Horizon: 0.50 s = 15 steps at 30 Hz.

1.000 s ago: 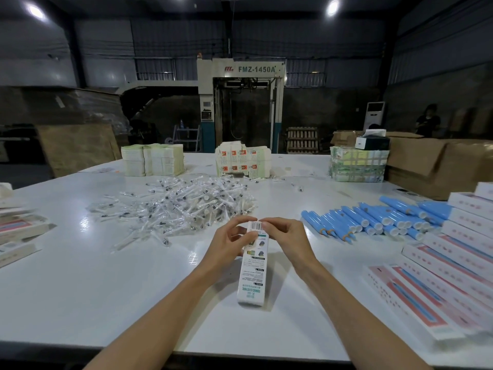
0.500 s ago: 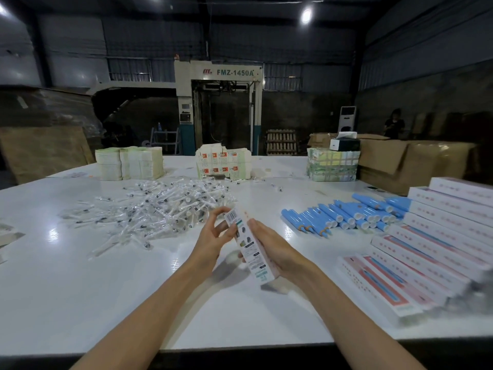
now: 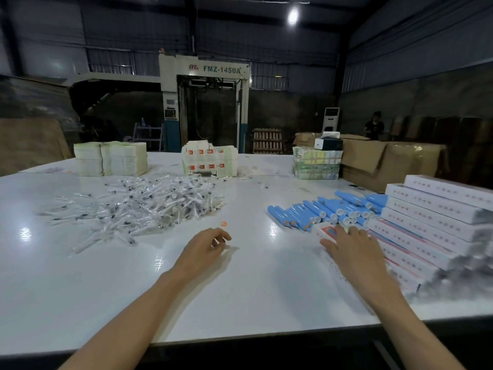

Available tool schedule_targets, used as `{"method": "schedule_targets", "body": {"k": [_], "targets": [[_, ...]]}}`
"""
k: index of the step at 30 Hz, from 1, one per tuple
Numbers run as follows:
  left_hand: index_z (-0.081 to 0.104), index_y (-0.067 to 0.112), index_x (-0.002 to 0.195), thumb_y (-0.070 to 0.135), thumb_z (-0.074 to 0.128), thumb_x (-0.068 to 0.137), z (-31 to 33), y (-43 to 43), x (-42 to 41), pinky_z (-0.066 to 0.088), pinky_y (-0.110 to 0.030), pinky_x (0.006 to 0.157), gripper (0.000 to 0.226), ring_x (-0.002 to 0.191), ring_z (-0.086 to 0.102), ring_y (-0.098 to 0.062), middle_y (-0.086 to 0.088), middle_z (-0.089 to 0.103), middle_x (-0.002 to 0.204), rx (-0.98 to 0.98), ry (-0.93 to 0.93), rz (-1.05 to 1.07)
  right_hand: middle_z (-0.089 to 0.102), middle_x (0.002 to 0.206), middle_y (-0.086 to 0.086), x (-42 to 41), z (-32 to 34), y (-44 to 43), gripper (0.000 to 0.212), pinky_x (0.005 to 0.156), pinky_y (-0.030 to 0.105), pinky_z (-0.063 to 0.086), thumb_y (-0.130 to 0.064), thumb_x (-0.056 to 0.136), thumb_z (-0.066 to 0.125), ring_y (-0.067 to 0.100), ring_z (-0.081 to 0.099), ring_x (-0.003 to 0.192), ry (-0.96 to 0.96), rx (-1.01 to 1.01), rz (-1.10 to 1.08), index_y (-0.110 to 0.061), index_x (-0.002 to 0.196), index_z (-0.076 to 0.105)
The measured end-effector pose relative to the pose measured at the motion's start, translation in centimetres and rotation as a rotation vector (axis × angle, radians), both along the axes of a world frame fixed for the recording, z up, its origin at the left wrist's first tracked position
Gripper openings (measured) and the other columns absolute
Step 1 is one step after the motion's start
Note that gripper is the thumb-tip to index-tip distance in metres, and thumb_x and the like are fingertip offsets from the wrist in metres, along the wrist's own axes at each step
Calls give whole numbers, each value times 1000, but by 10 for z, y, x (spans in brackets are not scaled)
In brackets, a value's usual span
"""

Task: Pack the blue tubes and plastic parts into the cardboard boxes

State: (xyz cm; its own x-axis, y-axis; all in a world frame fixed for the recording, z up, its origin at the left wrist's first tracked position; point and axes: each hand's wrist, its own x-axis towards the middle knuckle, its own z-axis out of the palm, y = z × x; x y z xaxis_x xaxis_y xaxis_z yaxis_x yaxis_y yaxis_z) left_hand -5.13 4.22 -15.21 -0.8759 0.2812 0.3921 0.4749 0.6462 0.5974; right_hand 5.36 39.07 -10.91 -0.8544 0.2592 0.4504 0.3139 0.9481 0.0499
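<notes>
Left hand (image 3: 205,247): we see it palm down, low over the table (image 3: 240,303), well left of the tubes (image 3: 328,209); fingers loosely curled, gripping nothing.
Right hand (image 3: 352,249): laid flat, fingers straight, pressing on a box (image 3: 324,232) just in front of the tubes; nothing is clasped.
Arms: we note both forearms bare and stretched forward, the right angled toward the tubes.
Tubes: blue, lying side by side in a loose row.
Plastic parts (image 3: 149,206): a clear heap far left of the tubes.
Boxes (image 3: 432,217): white, stacked in overlapping steps just right of the tubes.
Orange bit (image 3: 223,223): small, left of the tubes.
</notes>
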Motion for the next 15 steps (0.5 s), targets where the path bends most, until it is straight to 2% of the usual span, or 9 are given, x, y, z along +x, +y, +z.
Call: {"method": "schedule_targets", "body": {"k": [2, 6, 11, 15], "targets": [[73, 36, 111, 22, 61, 105, -2, -3, -1, 54, -38, 95, 20, 97, 64, -4, 15, 69, 103, -46, -1, 15, 62, 134, 3, 9, -12, 11, 52, 100, 36, 45, -60, 106, 35, 22, 57, 124, 17, 103, -64, -25, 140, 53], [72, 40, 108, 32, 59, 101, -6, -3, -4, 53, -37, 94, 17, 96, 62, 0, 16, 68, 102, -85, -20, 5, 57, 136, 6, 18, -29, 22, 48, 99, 38, 45, -56, 105, 41, 25, 53, 124, -24, 186, -101, -22, 133, 60], [71, 43, 105, 29, 63, 102, -11, -4, -8, 51, -31, 92, 17, 98, 61, 3, 15, 67, 103, -112, -35, -6, 53, 138, 3, 22, -30, 20, 50, 101, 40, 40, -56, 107, 31, 23, 51, 123, -113, 264, -159, -22, 139, 50], [76, 41, 104, 21, 62, 102, -11, -7, -11, 49, -28, 93, 25, 100, 61, -1, 12, 64, 106, -132, -41, -52, 57, 131, 3, 29, -23, 13, 52, 99, 40, 39, -60, 105, 34, 24, 52, 119, -124, 299, -200, -22, 135, 55]]}}
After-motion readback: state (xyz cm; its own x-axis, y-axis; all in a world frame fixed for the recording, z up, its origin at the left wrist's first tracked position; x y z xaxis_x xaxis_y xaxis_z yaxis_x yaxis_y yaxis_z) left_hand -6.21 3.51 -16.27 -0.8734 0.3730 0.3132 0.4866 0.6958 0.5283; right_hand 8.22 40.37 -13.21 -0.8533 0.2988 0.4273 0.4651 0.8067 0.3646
